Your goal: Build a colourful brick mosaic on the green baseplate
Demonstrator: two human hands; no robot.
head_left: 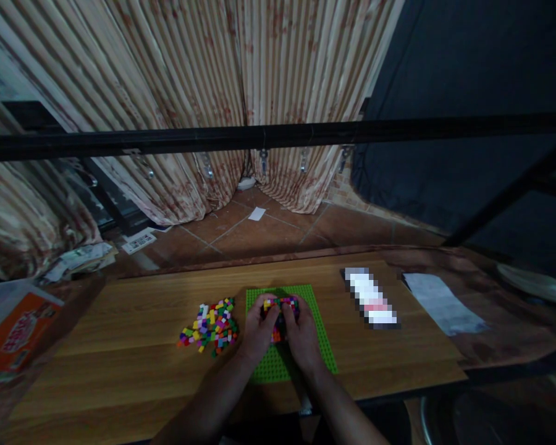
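My left hand and my right hand are closed around the two sides of a multicoloured block of toy bricks. Both thumbs press on its near side. Beneath my hands lies a green studded baseplate; whether the brick block touches it, I cannot tell. My fingers hide much of the block. To the left of the plate, nearest my left hand, is a loose pile of small coloured bricks, with yellow, pink, green, white, orange and blue pieces.
All this rests on a wooden table. On its right lies a blurred-out flat object, with a white sheet beyond it. A plastic bin with an orange label stands at the left. A dark bar crosses before the curtains.
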